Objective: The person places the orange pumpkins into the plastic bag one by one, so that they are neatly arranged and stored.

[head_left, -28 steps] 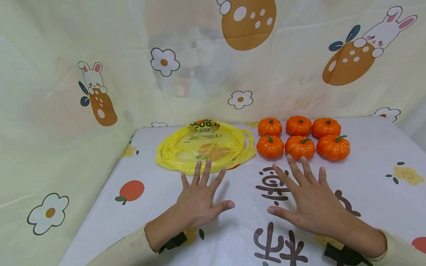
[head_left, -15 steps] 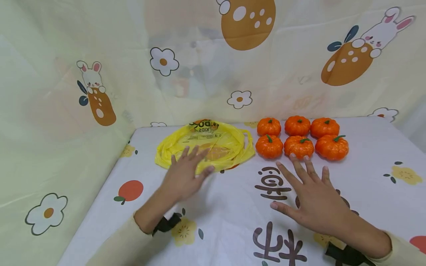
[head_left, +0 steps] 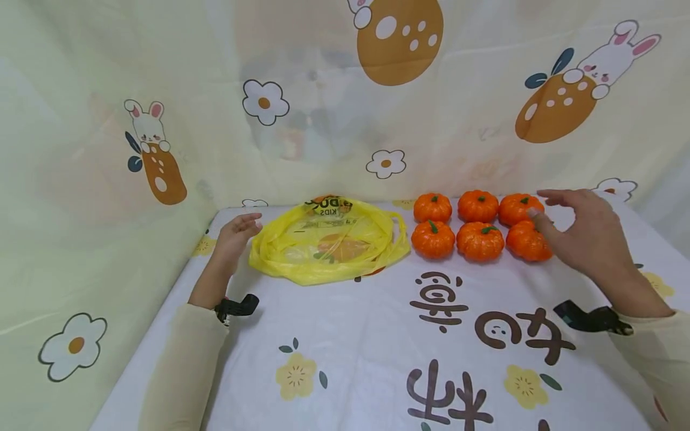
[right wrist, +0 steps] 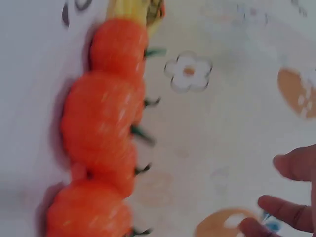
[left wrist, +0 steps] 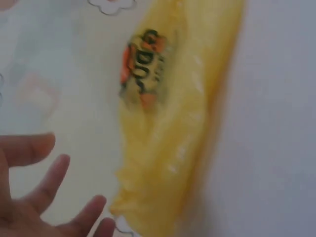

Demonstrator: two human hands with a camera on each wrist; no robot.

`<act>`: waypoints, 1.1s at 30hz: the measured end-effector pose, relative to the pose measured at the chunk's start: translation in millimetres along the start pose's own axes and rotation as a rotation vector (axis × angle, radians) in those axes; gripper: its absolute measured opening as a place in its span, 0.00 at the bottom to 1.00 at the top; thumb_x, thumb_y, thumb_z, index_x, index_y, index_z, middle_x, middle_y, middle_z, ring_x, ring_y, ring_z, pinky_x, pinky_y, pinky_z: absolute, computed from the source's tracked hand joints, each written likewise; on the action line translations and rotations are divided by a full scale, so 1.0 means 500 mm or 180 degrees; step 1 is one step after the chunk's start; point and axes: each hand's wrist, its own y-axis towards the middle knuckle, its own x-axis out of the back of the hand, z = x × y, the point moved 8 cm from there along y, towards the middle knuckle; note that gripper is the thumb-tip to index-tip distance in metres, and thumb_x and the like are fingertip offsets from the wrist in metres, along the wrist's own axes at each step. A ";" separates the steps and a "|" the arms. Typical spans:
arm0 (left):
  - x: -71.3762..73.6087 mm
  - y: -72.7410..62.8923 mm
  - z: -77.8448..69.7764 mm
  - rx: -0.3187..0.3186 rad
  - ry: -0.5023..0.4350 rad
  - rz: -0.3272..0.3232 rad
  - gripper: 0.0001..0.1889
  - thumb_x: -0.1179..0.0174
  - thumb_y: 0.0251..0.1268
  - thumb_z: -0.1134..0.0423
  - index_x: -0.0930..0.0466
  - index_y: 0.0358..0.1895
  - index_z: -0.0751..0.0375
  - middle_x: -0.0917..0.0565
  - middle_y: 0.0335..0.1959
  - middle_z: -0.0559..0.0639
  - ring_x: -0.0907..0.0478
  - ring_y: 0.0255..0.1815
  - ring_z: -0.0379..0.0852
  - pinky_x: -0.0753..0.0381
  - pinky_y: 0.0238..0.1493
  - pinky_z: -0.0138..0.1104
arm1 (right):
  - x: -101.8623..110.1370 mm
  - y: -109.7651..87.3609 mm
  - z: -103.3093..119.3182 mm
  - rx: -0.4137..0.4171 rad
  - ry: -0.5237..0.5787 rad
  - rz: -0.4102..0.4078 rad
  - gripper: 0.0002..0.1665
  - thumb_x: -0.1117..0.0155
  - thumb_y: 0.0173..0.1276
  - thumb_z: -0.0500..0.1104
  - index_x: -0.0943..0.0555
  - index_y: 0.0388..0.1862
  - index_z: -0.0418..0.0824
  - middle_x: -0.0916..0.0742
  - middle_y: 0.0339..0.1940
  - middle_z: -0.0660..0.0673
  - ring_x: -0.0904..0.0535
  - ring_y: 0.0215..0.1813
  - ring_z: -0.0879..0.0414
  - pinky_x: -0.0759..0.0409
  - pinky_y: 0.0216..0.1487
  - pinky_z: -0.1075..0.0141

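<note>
Left hand [head_left: 233, 240], fingers loosely spread, empty, beside crumpled yellow plastic bag [head_left: 329, 239] on white printed tablecloth [head_left: 366, 341]. Right hand [head_left: 595, 236], thumb and fingers apart, empty, near six glossy orange ribbed pumpkins [head_left: 480, 244], two rows, probably for easy reach.

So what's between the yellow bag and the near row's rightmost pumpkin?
The near-left pumpkin and the near-middle pumpkin, both orange, side by side. Shows in the head view.

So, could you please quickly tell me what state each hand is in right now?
Left hand: open, holding nothing, beside the yellow bag.
Right hand: open, holding nothing, near the front-right pumpkin.
</note>
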 end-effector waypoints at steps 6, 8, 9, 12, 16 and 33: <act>-0.012 0.020 0.061 0.0117 0.0317 0.0371 0.27 0.45 0.74 0.58 0.36 0.73 0.55 0.46 0.80 0.58 0.53 0.81 0.56 0.50 0.80 0.49 | -0.038 0.044 -0.107 -0.0274 0.0307 0.0264 0.39 0.46 0.74 0.55 0.40 0.76 0.37 0.33 0.68 0.23 0.39 0.64 0.27 0.34 0.58 0.29; -0.009 0.024 0.074 0.0144 0.0379 0.0402 0.26 0.44 0.73 0.59 0.34 0.72 0.56 0.47 0.80 0.57 0.55 0.82 0.56 0.51 0.81 0.48 | -0.060 0.045 -0.132 -0.0368 0.0330 0.0514 0.44 0.47 0.73 0.59 0.45 0.78 0.36 0.36 0.70 0.22 0.40 0.64 0.26 0.32 0.57 0.28; -0.007 0.025 0.080 0.0141 0.0410 0.0419 0.26 0.43 0.73 0.60 0.34 0.72 0.56 0.47 0.80 0.56 0.56 0.82 0.56 0.51 0.81 0.48 | -0.069 0.045 -0.143 -0.0408 0.0304 0.0635 0.46 0.47 0.73 0.60 0.47 0.78 0.35 0.37 0.70 0.21 0.40 0.63 0.25 0.30 0.56 0.29; -0.005 0.028 0.090 0.0079 0.0566 0.0488 0.26 0.41 0.71 0.61 0.32 0.71 0.56 0.47 0.80 0.56 0.55 0.82 0.58 0.53 0.81 0.50 | -0.091 0.040 -0.167 -0.0506 0.0181 0.0974 0.52 0.47 0.71 0.64 0.52 0.78 0.32 0.39 0.69 0.19 0.40 0.62 0.23 0.23 0.50 0.32; -0.007 0.033 0.096 0.0020 0.0737 0.0474 0.27 0.39 0.69 0.62 0.32 0.71 0.54 0.44 0.79 0.56 0.49 0.80 0.59 0.50 0.80 0.51 | -0.106 0.035 -0.186 -0.0566 0.0083 0.1232 0.59 0.46 0.69 0.68 0.56 0.78 0.29 0.40 0.68 0.16 0.39 0.60 0.21 0.21 0.47 0.35; -0.014 0.042 0.110 0.0062 0.1279 0.0271 0.35 0.38 0.66 0.47 0.38 0.75 0.47 0.43 0.79 0.55 0.48 0.80 0.58 0.47 0.79 0.51 | -0.147 0.027 -0.210 -0.0741 0.0287 0.1284 0.61 0.45 0.68 0.69 0.59 0.78 0.30 0.41 0.67 0.16 0.41 0.61 0.22 0.28 0.55 0.32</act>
